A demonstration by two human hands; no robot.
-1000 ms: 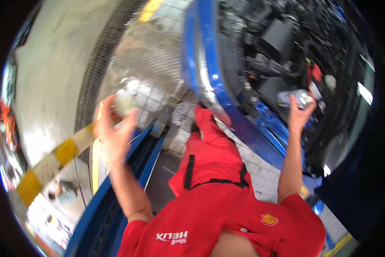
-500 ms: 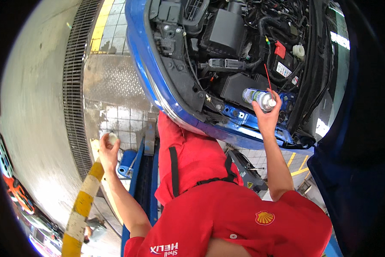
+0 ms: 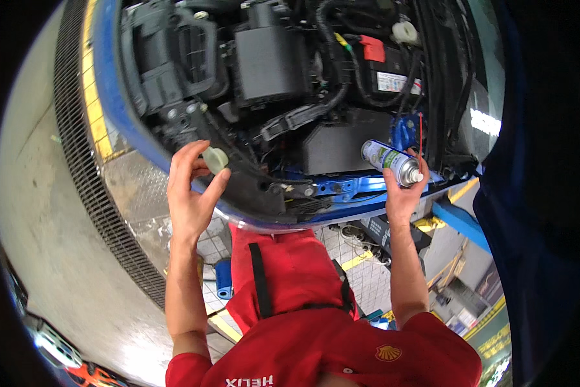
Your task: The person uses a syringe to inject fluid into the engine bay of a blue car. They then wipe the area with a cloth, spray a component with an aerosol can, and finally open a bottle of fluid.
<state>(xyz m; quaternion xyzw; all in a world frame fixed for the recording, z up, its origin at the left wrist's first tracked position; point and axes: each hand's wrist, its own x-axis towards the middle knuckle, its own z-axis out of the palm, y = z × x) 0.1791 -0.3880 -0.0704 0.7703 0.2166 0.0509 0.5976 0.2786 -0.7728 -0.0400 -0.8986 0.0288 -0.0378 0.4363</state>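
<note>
My left hand (image 3: 190, 187) is raised over the front edge of the blue car's engine bay. It pinches a small pale, translucent round plastic cap (image 3: 215, 158) between thumb and fingers. On the right, my right hand (image 3: 403, 193) is wrapped round a spray can (image 3: 390, 162) with a printed label. The can lies tilted, its white nozzle toward the lower right and its base toward the upper left. A thin red straw (image 3: 421, 137) sticks up from the nozzle. Under the can is a black box cover (image 3: 341, 145), which the can partly hides.
Deeper in the engine bay are a large black air box (image 3: 270, 61), a battery (image 3: 396, 82) with a red terminal cover (image 3: 372, 48), and a pale reservoir cap (image 3: 405, 32). Along the floor at left runs a drain grate (image 3: 77, 122). A blue cylinder (image 3: 223, 279) stands beside my legs.
My left hand has moved up and right with the cap, from over the floor to the engine bay. I have turned and moved along the car; the can stays in my right hand.
</note>
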